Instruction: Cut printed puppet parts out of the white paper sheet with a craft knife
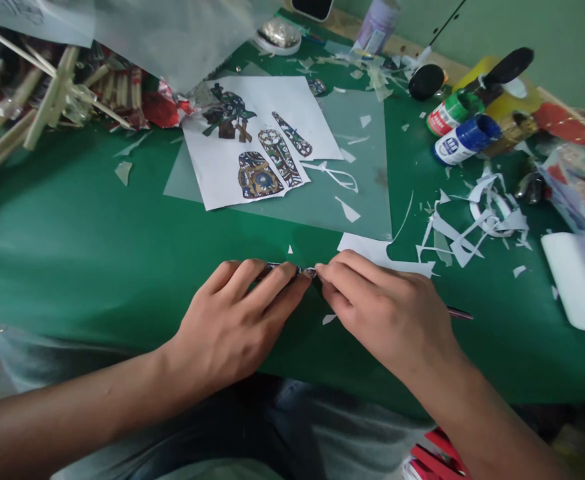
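Observation:
Near the table's front edge, my left hand (242, 313) is closed on a small dark patterned paper cutout (272, 266), which is mostly hidden under the fingers. My right hand (382, 307) pinches at the cutout's right end, its fingertips almost meeting the left ones. Behind the right wrist, the end of a thin dark stick-like tool (459, 313) shows; whether it lies on the table or is tucked in the hand, I cannot tell. A white paper offcut (382, 253) with a curved edge lies just beyond the right hand.
Farther back, a white sheet (207, 180) with coloured cutouts rests on a translucent sheet (367, 207). Paint jars (465, 140) stand at the back right. Paper scraps (472, 227) and a white block-shaped object (575, 280) lie right. Wooden sticks (52, 100) are piled left.

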`<state>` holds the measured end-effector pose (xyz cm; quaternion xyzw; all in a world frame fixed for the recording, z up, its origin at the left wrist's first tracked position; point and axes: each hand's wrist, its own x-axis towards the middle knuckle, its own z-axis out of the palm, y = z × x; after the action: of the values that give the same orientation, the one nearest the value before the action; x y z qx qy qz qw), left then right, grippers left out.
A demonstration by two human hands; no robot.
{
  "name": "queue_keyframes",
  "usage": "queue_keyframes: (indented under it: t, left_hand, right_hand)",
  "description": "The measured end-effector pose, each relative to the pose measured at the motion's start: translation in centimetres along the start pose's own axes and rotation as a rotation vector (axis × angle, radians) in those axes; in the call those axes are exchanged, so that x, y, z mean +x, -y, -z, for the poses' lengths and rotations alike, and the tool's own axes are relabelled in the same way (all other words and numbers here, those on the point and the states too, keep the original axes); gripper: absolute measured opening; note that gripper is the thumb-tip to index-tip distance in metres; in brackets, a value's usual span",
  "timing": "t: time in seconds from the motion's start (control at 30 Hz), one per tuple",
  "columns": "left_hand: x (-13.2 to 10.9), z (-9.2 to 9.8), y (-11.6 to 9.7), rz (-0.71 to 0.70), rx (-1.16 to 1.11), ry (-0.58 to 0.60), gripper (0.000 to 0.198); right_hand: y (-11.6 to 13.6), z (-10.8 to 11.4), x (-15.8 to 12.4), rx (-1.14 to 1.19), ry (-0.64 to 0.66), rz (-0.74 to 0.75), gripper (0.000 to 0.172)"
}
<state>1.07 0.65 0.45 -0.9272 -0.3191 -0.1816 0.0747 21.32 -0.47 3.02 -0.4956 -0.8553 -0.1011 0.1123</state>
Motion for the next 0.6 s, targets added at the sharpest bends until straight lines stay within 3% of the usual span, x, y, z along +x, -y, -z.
queue_keyframes:
  t: [0.3, 0.43, 0.6]
  left_hand:
    - [-0.1, -0.1, 0.0, -0.001, 0.001, 0.004, 0.037]
    - [0.0, -0.2, 0.5, -0.011, -0.038, -0.011, 0.035]
    - [1.0, -0.4, 1.2, 0.069, -0.177, -0.024, 0.015]
  right_hand:
    - [-0.9, -0.3, 0.1, 0.1, 0.011, -0.003, 0.018]
    - [-1.2, -0.4, 0.0, 0.308, 0.016, -0.152, 0.016]
    - [-0.1, -0.4, -0.3, 0.374, 0.081, -0.337, 0.009]
